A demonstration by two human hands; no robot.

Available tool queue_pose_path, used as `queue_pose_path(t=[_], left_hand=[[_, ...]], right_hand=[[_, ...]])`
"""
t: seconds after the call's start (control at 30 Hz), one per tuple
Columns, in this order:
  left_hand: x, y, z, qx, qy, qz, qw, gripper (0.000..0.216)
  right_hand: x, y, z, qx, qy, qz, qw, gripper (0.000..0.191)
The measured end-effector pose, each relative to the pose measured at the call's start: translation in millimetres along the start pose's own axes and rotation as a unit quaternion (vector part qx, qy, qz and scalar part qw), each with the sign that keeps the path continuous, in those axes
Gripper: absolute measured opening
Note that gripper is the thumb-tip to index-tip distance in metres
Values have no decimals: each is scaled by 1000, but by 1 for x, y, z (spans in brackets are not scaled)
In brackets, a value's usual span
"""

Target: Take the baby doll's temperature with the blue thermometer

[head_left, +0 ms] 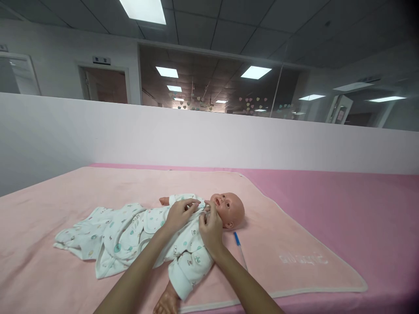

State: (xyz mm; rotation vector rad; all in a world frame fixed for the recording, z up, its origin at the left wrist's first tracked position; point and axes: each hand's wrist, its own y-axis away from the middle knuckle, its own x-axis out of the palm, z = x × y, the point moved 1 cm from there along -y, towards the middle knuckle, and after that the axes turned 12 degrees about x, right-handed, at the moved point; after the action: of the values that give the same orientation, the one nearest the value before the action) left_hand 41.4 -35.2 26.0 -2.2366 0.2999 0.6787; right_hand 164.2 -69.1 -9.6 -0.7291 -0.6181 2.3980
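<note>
A baby doll lies on its back, its head toward the right. It wears a white patterned baby gown whose long skirt spreads to the left. My left hand rests on the doll's chest, fingers bent and their tips at the gown's neckline. Just below the doll's chin, my right hand is closed with thumb and forefinger at the collar. The cloth between my fingertips is mostly hidden. One doll hand sticks out of the near sleeve, the other out of the far sleeve.
A pink blanket with a pale edge lies under the doll, over a darker pink surface. Beside the doll's head lies a thin stick with a blue end. A low white wall runs along the back, with windows above.
</note>
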Motion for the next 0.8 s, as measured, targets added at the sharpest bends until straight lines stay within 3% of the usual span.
queue_pose_path(t=[0.2,0.43,0.6,0.8], left_hand=[[-2,0,-7,-12,-13,22,1000,40],[-3,-1,-7,-29,-45,55,997,39],[-1,0,-11,4,-121,97,988,36],[3,2,-8,21,-180,101,978,31]], right_hand=[[1,1,-1,2,-82,-26,996,27],[2,0,-4,-11,-84,-36,996,22],[-2,0,3,-11,-90,-22,996,19],[-3,0,4,-18,-88,-27,996,18]])
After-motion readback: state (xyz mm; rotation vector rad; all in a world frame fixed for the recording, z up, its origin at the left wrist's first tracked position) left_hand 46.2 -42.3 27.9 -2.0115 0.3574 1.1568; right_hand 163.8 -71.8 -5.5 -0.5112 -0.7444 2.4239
